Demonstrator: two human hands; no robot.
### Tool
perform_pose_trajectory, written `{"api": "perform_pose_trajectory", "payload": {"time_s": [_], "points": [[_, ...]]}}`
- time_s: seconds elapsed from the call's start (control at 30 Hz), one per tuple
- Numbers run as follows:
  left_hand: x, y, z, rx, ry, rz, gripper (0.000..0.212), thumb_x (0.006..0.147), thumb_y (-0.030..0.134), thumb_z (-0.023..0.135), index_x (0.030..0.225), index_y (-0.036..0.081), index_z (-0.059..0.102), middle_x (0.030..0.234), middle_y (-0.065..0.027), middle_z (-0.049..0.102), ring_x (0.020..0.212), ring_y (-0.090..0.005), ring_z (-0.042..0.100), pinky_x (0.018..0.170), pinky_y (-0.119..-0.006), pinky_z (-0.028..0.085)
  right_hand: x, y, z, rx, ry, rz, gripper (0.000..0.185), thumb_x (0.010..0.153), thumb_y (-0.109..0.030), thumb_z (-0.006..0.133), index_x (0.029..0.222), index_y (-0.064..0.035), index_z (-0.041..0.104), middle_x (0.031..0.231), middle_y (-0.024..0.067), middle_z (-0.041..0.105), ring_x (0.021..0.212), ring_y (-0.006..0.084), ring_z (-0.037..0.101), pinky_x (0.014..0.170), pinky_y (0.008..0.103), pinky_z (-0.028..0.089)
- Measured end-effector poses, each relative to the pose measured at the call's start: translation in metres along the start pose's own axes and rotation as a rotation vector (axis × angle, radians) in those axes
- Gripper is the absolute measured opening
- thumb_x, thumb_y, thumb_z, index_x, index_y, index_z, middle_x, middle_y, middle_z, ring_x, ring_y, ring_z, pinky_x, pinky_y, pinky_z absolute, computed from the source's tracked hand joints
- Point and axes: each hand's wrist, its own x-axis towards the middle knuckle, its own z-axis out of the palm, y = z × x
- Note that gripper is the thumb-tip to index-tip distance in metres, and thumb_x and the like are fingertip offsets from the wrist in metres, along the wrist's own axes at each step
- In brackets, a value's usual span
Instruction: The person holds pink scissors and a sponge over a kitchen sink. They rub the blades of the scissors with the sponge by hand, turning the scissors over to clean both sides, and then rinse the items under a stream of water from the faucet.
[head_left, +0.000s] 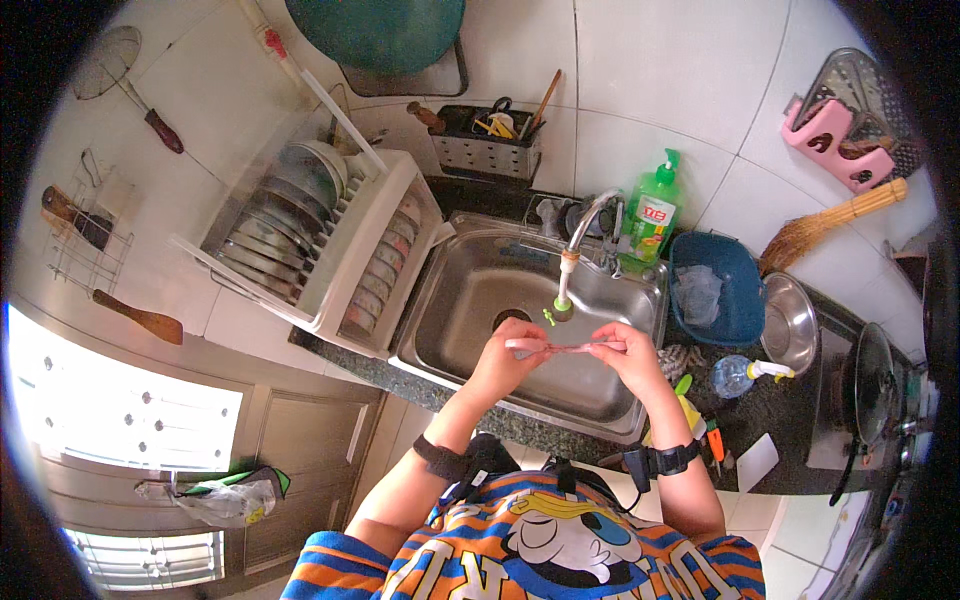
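Observation:
Over the stainless steel sink (480, 292), both my hands hold a thin pink-and-white item (568, 347) level between them; its exact kind cannot be told. My left hand (513, 355) grips its left end with curled fingers. The right end is pinched between the thumb and fingers of my right hand (628, 355). Just above and between the hands hangs the tap's white spout extension with a green nozzle (562, 309). The curved chrome faucet (592, 214) rises behind it. Part of the sink drain (514, 318) shows beside my left hand.
A dish rack (330, 255) with plates and bowls stands left of the sink. Behind are a cutlery holder (487, 154) and green soap bottle (651, 217). To the right are a blue basin (720, 330), steel bowl (789, 322), spray bottle (731, 376) and orange-handled tool (715, 441).

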Motion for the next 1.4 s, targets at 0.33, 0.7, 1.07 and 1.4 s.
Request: {"api": "perform_pose_trajectory", "payload": {"time_s": [0.33,0.7,1.07,1.4], "points": [[0.004,0.041,-0.038,0.341,-0.064,0.140,0.016,0.075,0.009,0.055,0.089,0.007,0.048,0.084,-0.0098,0.049,0.069,-0.0304,0.056,0.055,-0.038,0.046,-0.016,-0.044,0.062,-0.263,0.228,-0.106,0.026,0.083,-0.013,0.052,0.105,-0.0008,0.055,0.071,0.0063,0.060,0.060,0.0120,0.057,0.058,0.0241,0.044],[-0.019,0.012,-0.083,0.495,-0.217,0.575,0.030,0.064,0.009,0.054,0.093,0.006,0.049,0.085,-0.0083,0.048,0.072,-0.0238,0.055,0.064,-0.032,0.047,-0.009,-0.029,0.148,-0.029,0.125,0.049,0.070,0.081,0.002,0.044,0.138,-0.0132,0.007,0.110,0.0081,0.050,0.089,0.0135,0.052,0.076,0.0256,0.042],[-0.010,-0.020,-0.145,0.152,-0.215,0.382,0.057,0.069,0.002,0.058,0.123,0.007,0.039,0.103,-0.0150,0.054,0.093,-0.0315,0.052,0.081,-0.039,0.042,-0.013,-0.065,0.165,0.509,0.379,-0.082,0.063,0.068,0.004,0.060,0.124,-0.0048,0.034,0.092,0.0084,0.052,0.086,0.0210,0.055,0.075,0.0339,0.049],[-0.003,-0.047,-0.158,0.075,-0.102,0.301,0.040,0.070,-0.002,0.057,0.109,0.004,0.051,0.086,-0.0140,0.058,0.082,-0.0309,0.055,0.072,-0.038,0.044,-0.025,-0.115,0.140,0.443,0.271,-0.352,0.061,0.078,-0.044,0.057,0.113,0.0037,0.040,0.060,0.0029,0.045,0.052,0.0112,0.042,0.047,0.0225,0.032]]}}
